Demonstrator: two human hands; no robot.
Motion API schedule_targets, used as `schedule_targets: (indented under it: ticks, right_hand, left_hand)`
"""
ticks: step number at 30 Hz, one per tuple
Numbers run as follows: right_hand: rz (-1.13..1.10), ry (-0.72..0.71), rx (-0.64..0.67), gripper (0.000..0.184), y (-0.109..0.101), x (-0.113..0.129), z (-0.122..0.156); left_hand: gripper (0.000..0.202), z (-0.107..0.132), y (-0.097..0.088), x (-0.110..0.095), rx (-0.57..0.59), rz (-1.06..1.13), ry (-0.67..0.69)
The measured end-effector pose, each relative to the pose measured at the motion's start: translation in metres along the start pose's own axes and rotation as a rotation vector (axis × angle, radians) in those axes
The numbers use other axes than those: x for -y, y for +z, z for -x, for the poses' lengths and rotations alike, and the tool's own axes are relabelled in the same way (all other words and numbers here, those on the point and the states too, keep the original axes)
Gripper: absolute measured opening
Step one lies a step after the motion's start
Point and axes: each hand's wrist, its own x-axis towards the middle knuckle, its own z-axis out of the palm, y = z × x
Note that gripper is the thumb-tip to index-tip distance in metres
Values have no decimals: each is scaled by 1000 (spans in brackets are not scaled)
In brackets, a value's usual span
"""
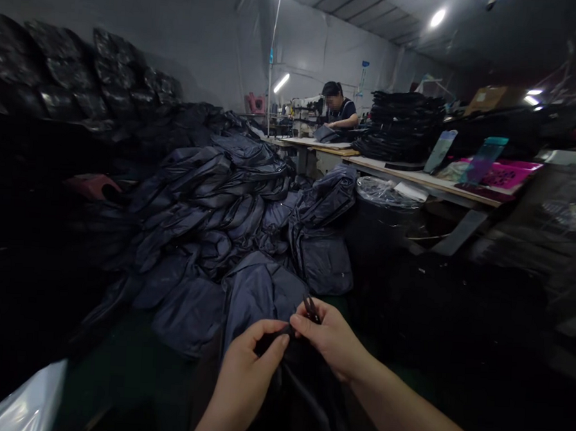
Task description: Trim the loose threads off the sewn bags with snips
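Dark fabric (315,387) hangs from between my two hands, low in the middle of the head view. My left hand (251,368) pinches its upper edge between thumb and fingers. Close beside it, my right hand (327,333) grips the same edge with thumb and forefinger. A small pair of thread snips (311,309) also sits in my right hand, its dark blades pointing up past the fingers. Just beyond my hands lies a dark blue bag-like piece (259,291), part of a big heap. Shadow hides the lower part of the fabric I hold.
A large heap of dark blue sewn pieces (207,192) spreads ahead and left. Behind it a person (342,109) works at a sewing table (396,171). A stack of black pieces (403,122) and a pink basket (510,174) stand on the table. Wrapped bundles (116,71) line the left wall.
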Motion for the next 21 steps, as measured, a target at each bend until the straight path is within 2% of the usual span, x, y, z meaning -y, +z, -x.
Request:
schedule_targets:
  ticks: [3,6,8,13,21]
  right_hand:
    - [-40,44,-58,25,2,-10,4]
    - [6,31,-69,27,0,-13,13]
    - [44,39,-51,25,-2,-14,19]
    - [146,6,-15,21,-4,-17,26]
    - [136,-57,-7,18,-2,-16,22]
  left_hand:
    - [36,-3,3,13,9,230,-119]
    - [40,-5,4,19,-65,382,-216]
    - [41,-6,4,19,-108,430,-235]
    - [42,-7,4,18,-158,383,-205]
    - [34,-4,6,24,-53,212,-90]
